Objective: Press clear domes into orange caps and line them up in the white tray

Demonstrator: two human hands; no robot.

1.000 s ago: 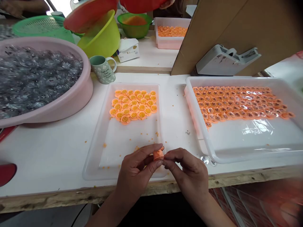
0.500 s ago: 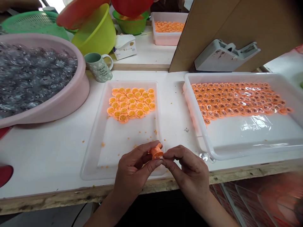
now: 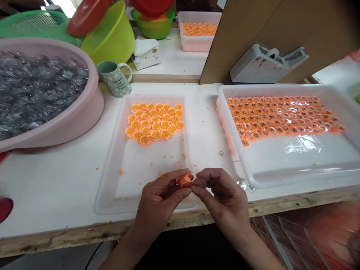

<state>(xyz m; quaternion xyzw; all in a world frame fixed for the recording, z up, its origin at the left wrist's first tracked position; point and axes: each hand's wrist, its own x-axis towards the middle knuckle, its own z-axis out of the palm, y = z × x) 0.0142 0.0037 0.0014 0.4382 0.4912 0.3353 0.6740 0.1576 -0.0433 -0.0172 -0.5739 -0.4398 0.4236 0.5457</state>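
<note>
Orange cup (smooth, round-rimmed) between left hand and right hand

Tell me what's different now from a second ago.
The small orange piece has tilted and turned in the left hand; the right hand stays at its rim. Behind, the red bowl sits lower against the green bowl. Rows in the left tray and right tray look unchanged.

I saw passing room on the table between the left tray and right tray, though the right hand blocked the near end. Beyond them, the mug and cardboard stood in the way.
</note>
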